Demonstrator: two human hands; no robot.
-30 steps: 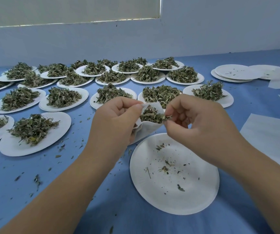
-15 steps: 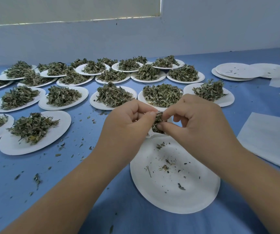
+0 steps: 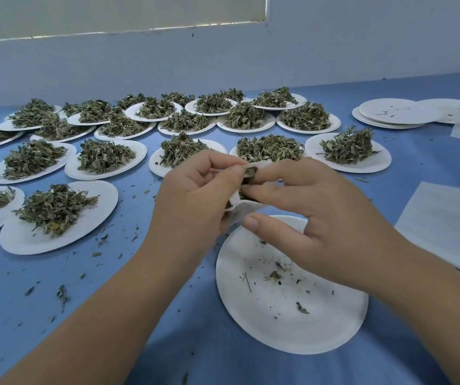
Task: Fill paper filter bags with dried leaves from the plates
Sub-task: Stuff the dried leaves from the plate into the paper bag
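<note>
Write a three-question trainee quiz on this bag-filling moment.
1. True or false: the nearest plate holds a full heap of leaves.
2. Where is the filter bag? A) lying flat on a paper sheet B) pinched between the left hand and right hand above that plate C) on a heaped plate.
3. Fill in: the stack of emptied plates sits at the far ____ side of the table.
Key: 1 false, only crumbs; 2 B; 3 right.
</note>
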